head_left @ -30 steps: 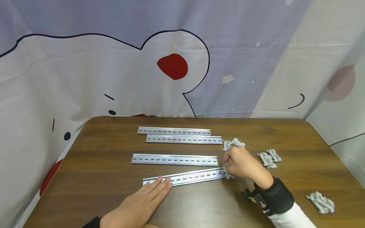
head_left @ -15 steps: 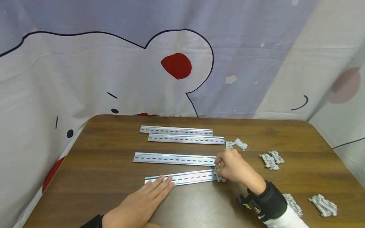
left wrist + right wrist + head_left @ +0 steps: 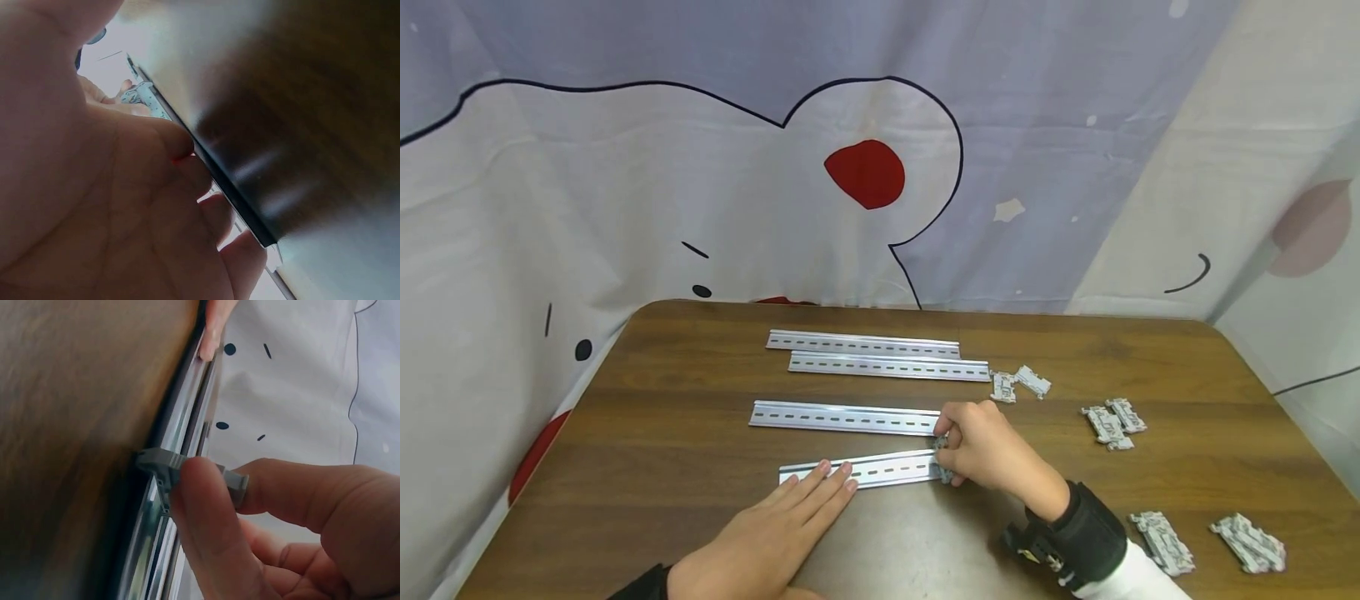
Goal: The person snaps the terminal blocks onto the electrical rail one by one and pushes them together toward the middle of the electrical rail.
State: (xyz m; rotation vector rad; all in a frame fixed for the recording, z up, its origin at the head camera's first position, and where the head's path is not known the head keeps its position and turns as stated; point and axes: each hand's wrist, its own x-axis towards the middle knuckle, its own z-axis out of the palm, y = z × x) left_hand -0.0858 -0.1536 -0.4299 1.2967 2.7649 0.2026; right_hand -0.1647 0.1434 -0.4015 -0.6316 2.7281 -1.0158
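In the head view, the front slotted metal DIN rail [image 3: 895, 469] lies slightly slanted on the table. Straight fingers of my left hand [image 3: 767, 533] rest on its left end. Farther right, my right hand [image 3: 992, 454] pinches a small grey DIN rail terminal block [image 3: 943, 463] between thumb and fingers. The right wrist view shows this block [image 3: 164, 461] sitting across the rail, partly hidden by the fingertips. Seen from the left wrist, the palm [image 3: 112, 206] covers much of the rail [image 3: 234, 197].
Behind lies a second rail [image 3: 842, 418], its right end beside my right hand. Two more rails [image 3: 887, 365] lie at the back. Loose grey terminal blocks sit to the right: a pair [image 3: 1032, 381], a cluster [image 3: 1107, 425], and two stacks [image 3: 1161, 542] near the front. A printed curtain [image 3: 737, 208] hangs behind.
My right hand has moved left along the front rail with the terminal block, from the rail's right end inward. The left hand stays on the rail. The head view has shifted slightly.
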